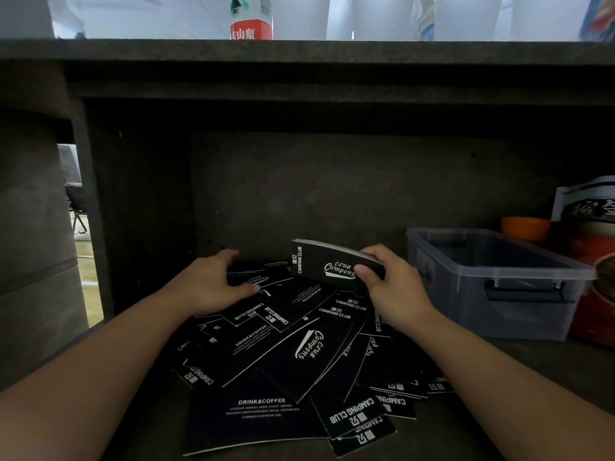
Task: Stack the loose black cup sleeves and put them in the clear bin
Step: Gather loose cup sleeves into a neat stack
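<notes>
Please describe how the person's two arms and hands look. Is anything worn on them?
The left hand and right hand are bare: no gloves, rings, watch or bracelets show. Both forearms are uncovered to the picture's edge, with no sleeves in view. The fingers have short nails.

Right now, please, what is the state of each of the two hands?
Left hand: open, fingers resting on the loose black cup sleeves.
Right hand: grips a stack of sleeves.

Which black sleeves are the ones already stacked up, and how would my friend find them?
Start at the clear bin on the right of the dark shelf. Just left of it, the right hand grips a neat stack of sleeves, lifted above the messy pile. Only this bundle is squared together and held up; the others lie flat and scattered.
</notes>
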{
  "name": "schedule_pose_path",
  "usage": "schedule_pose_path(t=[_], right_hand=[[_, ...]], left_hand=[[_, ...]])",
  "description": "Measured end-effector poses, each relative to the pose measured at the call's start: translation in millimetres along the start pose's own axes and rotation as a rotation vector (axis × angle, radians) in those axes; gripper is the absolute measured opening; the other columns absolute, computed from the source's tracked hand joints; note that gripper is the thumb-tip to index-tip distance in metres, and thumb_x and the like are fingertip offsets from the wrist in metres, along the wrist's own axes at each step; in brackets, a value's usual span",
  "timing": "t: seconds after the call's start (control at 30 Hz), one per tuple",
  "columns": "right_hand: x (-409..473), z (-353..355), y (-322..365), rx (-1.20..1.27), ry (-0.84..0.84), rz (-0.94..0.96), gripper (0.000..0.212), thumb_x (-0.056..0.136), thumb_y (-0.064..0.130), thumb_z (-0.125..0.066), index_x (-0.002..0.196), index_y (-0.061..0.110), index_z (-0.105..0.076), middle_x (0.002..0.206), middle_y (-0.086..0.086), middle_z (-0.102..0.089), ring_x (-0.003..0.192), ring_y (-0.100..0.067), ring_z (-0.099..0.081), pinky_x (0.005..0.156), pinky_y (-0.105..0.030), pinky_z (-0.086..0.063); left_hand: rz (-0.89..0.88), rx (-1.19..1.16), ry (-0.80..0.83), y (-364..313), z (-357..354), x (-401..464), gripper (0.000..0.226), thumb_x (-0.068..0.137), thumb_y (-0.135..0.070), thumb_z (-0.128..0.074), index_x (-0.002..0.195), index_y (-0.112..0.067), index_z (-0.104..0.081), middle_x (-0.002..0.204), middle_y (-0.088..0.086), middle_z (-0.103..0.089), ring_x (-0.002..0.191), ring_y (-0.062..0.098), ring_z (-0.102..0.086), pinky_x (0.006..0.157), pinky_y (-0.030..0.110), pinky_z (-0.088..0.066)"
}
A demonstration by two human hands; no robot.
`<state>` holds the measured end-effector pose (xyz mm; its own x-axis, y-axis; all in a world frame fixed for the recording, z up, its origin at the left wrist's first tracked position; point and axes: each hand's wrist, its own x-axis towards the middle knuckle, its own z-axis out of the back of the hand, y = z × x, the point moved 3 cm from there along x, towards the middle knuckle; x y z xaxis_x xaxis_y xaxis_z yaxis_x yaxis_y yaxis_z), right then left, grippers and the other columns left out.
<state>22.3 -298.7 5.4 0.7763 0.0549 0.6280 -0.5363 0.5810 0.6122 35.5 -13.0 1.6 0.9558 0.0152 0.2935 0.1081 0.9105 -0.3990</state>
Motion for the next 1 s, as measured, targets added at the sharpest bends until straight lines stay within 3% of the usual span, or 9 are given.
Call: schedule_pose_path(t=[0.1,0.23,0.37,0.47,0.53,0.63,0.73,0.83,1.0], right_hand=[[-0.4,-0.5,0.6,-0.01,0.008,0.007,0.009,0.093,0.021,-0.059,0.094,0.03,-0.057,0.085,0.016,-0.063,0.081,0.006,-0.056,0.064,-0.007,-0.039],[-0.9,-0.8,1.1,-0.001,0.007,0.005,0.011,0.094,0.02,-0.059,0.093,0.031,-0.056,0.083,0.017,-0.061,0.079,0.007,-0.055,0.061,-0.004,-0.039],[-0.9,-0.3,2.2,0.001,0.008,0.005,0.011,0.094,0.02,-0.059,0.094,0.031,-0.056,0.083,0.018,-0.061,0.079,0.008,-0.055,0.061,-0.002,-0.039],[-1.3,0.0,2.0,0.011,0.009,0.0,0.011,0.094,0.02,-0.059,0.094,0.031,-0.056,0.084,0.017,-0.061,0.079,0.007,-0.055,0.062,-0.002,-0.039],[-1.5,0.1,2.3,0.009,0.008,0.002,0.01,0.094,0.02,-0.059,0.094,0.03,-0.057,0.084,0.017,-0.062,0.079,0.008,-0.055,0.062,-0.002,-0.039],[-1.4,-0.1,1.4,0.022,0.012,0.0,0.009,0.094,0.02,-0.059,0.095,0.029,-0.058,0.084,0.017,-0.062,0.079,0.008,-0.056,0.062,-0.001,-0.039],[-1.3,0.1,1.1,0.016,0.005,-0.001,0.01,0.094,0.02,-0.059,0.095,0.029,-0.057,0.085,0.016,-0.062,0.079,0.008,-0.055,0.062,0.0,-0.038],[-1.1,-0.2,0.6,0.013,-0.003,-0.009,0.01,0.094,0.02,-0.059,0.094,0.03,-0.057,0.085,0.015,-0.063,0.079,0.008,-0.055,0.062,0.0,-0.038],[-0.8,0.3,0.3,0.011,-0.003,-0.025,0.01,0.094,0.021,-0.059,0.094,0.031,-0.056,0.085,0.016,-0.061,0.077,0.007,-0.054,0.06,-0.001,-0.038]], left_hand=[[0.096,0.008,0.053,9.5,-0.1,0.2,0.077,0.082,-0.054,-0.068,0.145,-0.019,-0.041,0.134,0.004,-0.059,0.122,0.019,-0.056,0.1,0.026,-0.042],[0.059,0.036,-0.025,12.7,1.1,5.5,0.063,0.087,-0.045,-0.068,0.14,-0.019,-0.049,0.13,0.004,-0.059,0.117,0.018,-0.055,0.097,0.026,-0.042],[0.298,0.342,0.051,26.0,-2.2,10.2,0.081,0.081,-0.08,-0.042,0.134,-0.02,-0.054,0.141,0.012,-0.047,0.133,0.033,-0.038,0.107,0.04,-0.038],[0.379,0.323,0.065,40.4,0.4,10.7,0.091,0.07,-0.092,-0.035,0.118,-0.02,-0.064,0.127,0.008,-0.058,0.125,0.031,-0.047,0.103,0.042,-0.041],[0.358,0.263,-0.006,44.9,3.6,12.8,0.089,0.06,-0.093,-0.046,0.108,-0.02,-0.066,0.114,0.005,-0.063,0.114,0.029,-0.055,0.096,0.041,-0.046],[0.249,0.047,-0.229,31.4,11.9,6.4,0.053,0.069,-0.057,-0.078,0.1,-0.018,-0.059,0.106,0.008,-0.061,0.103,0.03,-0.059,0.084,0.035,-0.049],[0.091,-0.148,-0.384,15.4,18.8,2.0,0.014,0.085,-0.02,-0.073,0.087,-0.022,-0.06,0.091,0.002,-0.066,0.086,0.019,-0.062,0.074,0.029,-0.044],[-0.001,-0.243,-0.493,7.6,21.6,-1.8,0.006,0.091,-0.013,-0.065,0.09,-0.019,-0.067,0.078,-0.01,-0.061,0.078,0.009,-0.058,0.07,0.021,-0.041],[-0.074,-0.353,-0.633,1.7,28.4,-5.1,0.018,0.093,-0.005,-0.059,0.103,-0.016,-0.068,0.08,-0.014,-0.059,0.074,-0.006,-0.054,0.063,0.002,-0.037]])
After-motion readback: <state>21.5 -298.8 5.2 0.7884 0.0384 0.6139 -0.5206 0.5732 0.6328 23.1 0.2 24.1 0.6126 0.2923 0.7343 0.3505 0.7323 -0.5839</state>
